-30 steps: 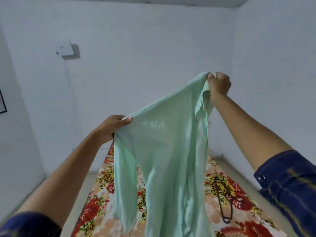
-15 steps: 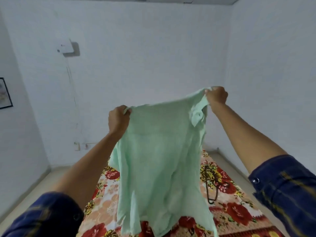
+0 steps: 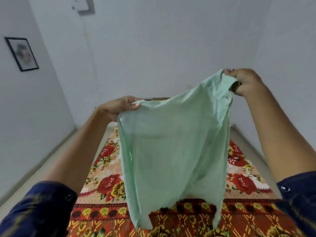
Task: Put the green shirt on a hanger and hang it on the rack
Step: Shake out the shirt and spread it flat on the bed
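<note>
1. Head view: the green shirt is hanging in the air above the bed's floral bedspread, spread between both hands.
2. Head view: the left hand is pinching one shoulder edge, its grip clamped on the cloth; the right hand is gripping the collar end higher up, fingers curled round the fabric.
3. Head view: no hanger or rack is showing, so judging by this, threading the hanger and hanging are both still to do.
</note>
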